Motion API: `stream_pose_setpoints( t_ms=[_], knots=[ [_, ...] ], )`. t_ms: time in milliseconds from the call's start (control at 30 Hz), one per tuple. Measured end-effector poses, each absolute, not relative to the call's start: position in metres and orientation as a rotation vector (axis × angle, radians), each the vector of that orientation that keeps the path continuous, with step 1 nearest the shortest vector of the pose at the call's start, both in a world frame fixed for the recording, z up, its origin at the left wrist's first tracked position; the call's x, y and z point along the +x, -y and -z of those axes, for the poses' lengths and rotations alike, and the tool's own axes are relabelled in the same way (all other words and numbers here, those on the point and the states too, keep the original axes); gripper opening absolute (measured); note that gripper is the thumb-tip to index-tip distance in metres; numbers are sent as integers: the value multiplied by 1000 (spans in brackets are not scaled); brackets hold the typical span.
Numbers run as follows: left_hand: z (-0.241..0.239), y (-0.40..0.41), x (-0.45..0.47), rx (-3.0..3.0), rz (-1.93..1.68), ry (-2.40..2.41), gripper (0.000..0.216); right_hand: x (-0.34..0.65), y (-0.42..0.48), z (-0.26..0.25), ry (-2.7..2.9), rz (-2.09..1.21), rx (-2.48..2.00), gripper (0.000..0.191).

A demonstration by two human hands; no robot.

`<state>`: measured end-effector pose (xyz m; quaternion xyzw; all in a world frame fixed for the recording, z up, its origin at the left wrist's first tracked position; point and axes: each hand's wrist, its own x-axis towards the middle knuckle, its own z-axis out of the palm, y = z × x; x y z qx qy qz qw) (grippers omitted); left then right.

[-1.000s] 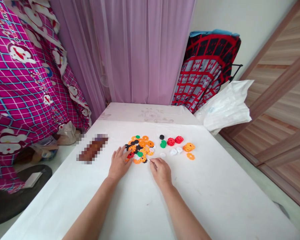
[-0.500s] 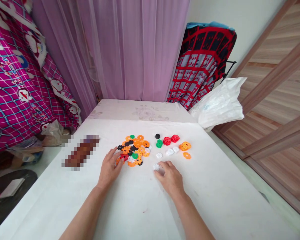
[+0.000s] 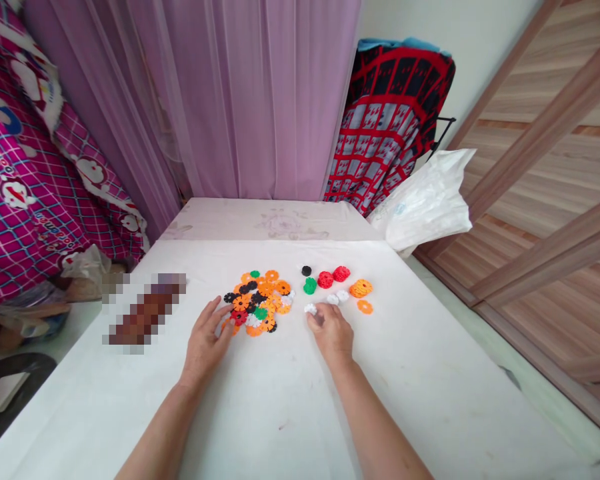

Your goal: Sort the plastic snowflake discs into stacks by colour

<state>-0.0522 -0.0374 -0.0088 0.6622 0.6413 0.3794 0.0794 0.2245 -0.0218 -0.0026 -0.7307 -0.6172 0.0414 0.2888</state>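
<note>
My left hand [image 3: 206, 343] is spread beside the pile [image 3: 266, 289] while my right hand [image 3: 334, 333] pinches a white disc [image 3: 310, 309], red discs [image 3: 325, 279] beyond it.

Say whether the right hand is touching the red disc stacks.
No: the right hand is at a white notched disc, apart from the red disc stacks.

In the centre of the frame, a mixed pile of notched discs [image 3: 265, 289] is spread on the white counter [image 3: 280, 380]. The left hand [image 3: 207, 341] is placed by the pile's left edge, fingers parted. Just right of centre, a white disc [image 3: 310, 309] is held by the right hand [image 3: 335, 335], below red discs [image 3: 325, 279]. The upper middle is filled by a purple curtain [image 3: 260, 100].
</note>
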Motion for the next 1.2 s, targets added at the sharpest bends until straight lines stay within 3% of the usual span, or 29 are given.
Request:
stream_pose_setpoints(
  t_ms=[567, 867, 1200],
  knots=[
    [11, 36, -51, 1972, -1176, -1901, 39, 223, 21, 3, 1703, -48, -2016, 16],
    [15, 33, -52, 2018, -1159, -1890, 36, 203, 12, -13, 1933, 34, -1752, 22],
    [12, 34, -52, 2018, -1158, -1869, 36, 167, -8, -39, 2076, -130, -2015, 19]
  ],
)
